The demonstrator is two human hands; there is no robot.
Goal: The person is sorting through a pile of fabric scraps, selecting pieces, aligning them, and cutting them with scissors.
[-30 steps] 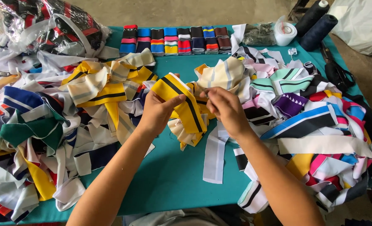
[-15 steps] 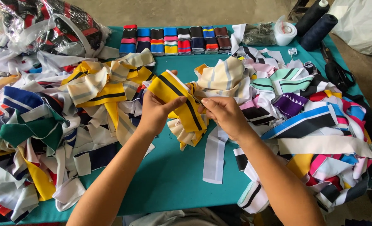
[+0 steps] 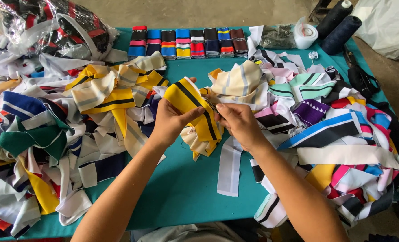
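My left hand [image 3: 171,122] grips a yellow knit strip with black and white stripes [image 3: 188,97], thumb pressed across its front. My right hand [image 3: 237,123] pinches the same strip at its right edge, fingers closed; whether a small tool sits between them is hidden. The strip hangs folded over a cream strip below it [image 3: 199,142], above the teal table [image 3: 181,188]. A cream striped piece [image 3: 239,83] lies just behind my hands.
Piles of striped knit strips cover the left [image 3: 51,134] and right [image 3: 343,134] of the table. Neat folded stacks [image 3: 188,42] line the far edge. A plastic bag of pieces [image 3: 51,27], thread cones [image 3: 338,22], a tape roll [image 3: 306,35] and a white strip [image 3: 231,166] lie around.
My hands have shifted slightly along the yellow strip, the right hand moving in closer to the left. The piles have not moved.
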